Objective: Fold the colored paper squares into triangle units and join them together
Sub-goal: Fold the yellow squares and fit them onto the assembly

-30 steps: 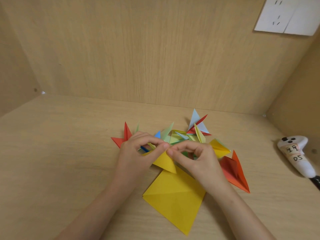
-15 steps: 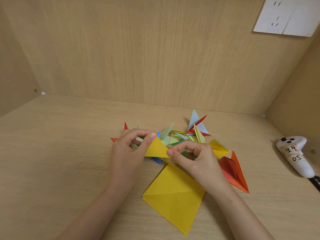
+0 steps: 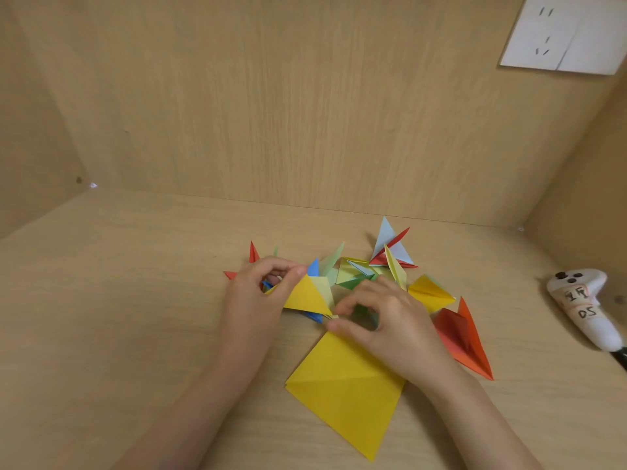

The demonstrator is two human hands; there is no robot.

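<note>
A back panel [image 3: 305, 96] of pale wood-grain laminate, matt and streaked, rises behind the table [image 3: 118, 300], which has the same finish. A flat white socket plate [image 3: 559, 35], rectangular and smooth, sits high on the right of the panel.

On the table, nearest the person, lies a yellow paper sheet [image 3: 339, 395], a square turned on its corner like a diamond, with one crisp crease across its middle.

The left hand [image 3: 252, 300] curls above and to the left of the sheet. Its grip is closed, forefinger and thumb pinching the upper edge of a yellow triangle unit [image 3: 305, 295], a sharp-edged layered fold held just over the sheet's top corner. The right hand [image 3: 397, 327] arches over that corner, its grip narrowed to forefinger and thumb round the unit's pointed lower tip.

At the far right lies a white controller [image 3: 583, 307], rounded hard plastic with handwritten paper labels. An orange folded unit [image 3: 464, 337], long and spiked, rests by the right wrist. Behind the hands lies a loose cluster of folded units [image 3: 353, 273] in green, blue, red and pale yellow, with a light blue unit [image 3: 386, 239] standing upright.
</note>
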